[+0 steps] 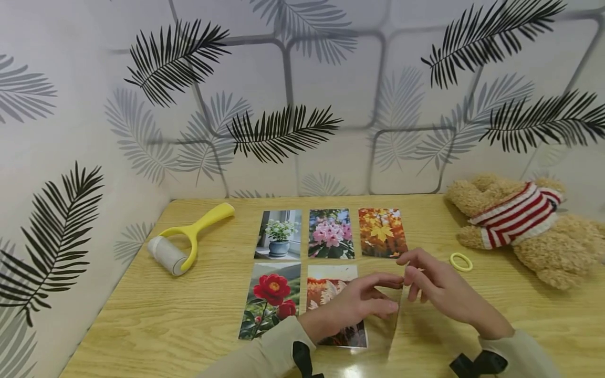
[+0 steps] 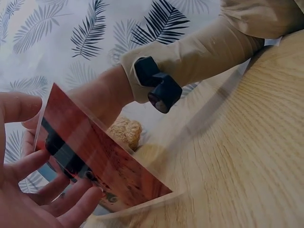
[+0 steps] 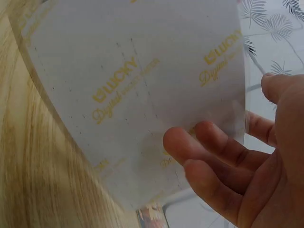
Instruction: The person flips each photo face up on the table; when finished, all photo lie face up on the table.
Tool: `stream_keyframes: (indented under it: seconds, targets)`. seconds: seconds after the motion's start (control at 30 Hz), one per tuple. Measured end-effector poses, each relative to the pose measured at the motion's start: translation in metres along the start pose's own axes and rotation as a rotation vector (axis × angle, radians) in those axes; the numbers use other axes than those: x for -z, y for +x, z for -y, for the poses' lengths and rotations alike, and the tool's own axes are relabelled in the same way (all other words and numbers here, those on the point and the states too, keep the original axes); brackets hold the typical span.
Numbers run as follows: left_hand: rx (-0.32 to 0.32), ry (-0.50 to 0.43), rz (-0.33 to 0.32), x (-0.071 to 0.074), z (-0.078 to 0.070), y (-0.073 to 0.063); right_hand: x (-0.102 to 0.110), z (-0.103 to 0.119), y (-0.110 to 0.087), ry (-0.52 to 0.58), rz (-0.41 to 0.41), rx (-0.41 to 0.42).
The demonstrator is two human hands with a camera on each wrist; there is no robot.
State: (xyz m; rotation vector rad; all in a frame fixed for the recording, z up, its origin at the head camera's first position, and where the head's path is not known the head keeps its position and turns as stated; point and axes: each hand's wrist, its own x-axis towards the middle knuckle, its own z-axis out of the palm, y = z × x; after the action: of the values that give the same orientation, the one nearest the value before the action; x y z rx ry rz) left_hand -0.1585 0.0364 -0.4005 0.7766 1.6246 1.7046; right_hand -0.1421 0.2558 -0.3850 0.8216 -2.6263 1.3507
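A glossy photo print (image 2: 102, 154) stands on edge over the table between my hands. Its red picture side faces my left hand, and its white back (image 3: 137, 80), with yellow lettering, faces my right. Fingers of my left hand (image 1: 347, 307) lie loosely extended against the picture side. My right hand (image 1: 441, 289) holds the print near its far edge, curved fingers against the back, one finger past the edge. In the head view the print shows almost edge-on. Beside it, under my left wrist, lies a photo of pale leaves (image 1: 331, 289), partly covered by the hand.
Photos lie in rows: potted plant (image 1: 279, 239), pink flowers (image 1: 331, 233), orange maple leaf (image 1: 382, 231) and red flower (image 1: 271, 302). A yellow-handled lint roller (image 1: 191, 239) is at left. A yellow ring (image 1: 460, 262) and teddy bear (image 1: 557, 257) lie right; a patterned wall (image 1: 331, 168) stands behind.
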Motion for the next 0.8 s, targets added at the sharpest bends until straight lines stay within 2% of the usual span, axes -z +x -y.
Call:
stream_keyframes:
  seconds: [0.23,0.3,0.37,0.5,0.57,0.67,0.8]
  targets:
    - [0.011,0.209,0.029,0.001,0.004,0.000,0.011,-0.003,-0.002,0.079,0.056,0.000]
    - [0.008,0.282,0.072,0.003,0.004,0.001,0.016,-0.004,-0.003,0.078,0.092,-0.005]
    - [-0.002,0.419,0.130,0.004,0.006,0.001,0.021,-0.007,-0.005,0.075,0.142,-0.039]
    - [-0.055,0.735,0.267,0.007,0.010,0.001,0.029,-0.012,-0.007,0.042,0.217,-0.167]
    - [-0.071,0.857,0.314,0.006,0.011,0.000,0.030,-0.014,-0.007,0.007,0.236,-0.228]
    - [-0.078,0.960,0.348,0.006,0.013,-0.002,0.029,-0.017,-0.007,-0.064,0.250,-0.271]
    - [-0.068,1.051,0.358,0.005,0.015,-0.003,0.027,-0.025,-0.008,-0.127,0.266,-0.274]
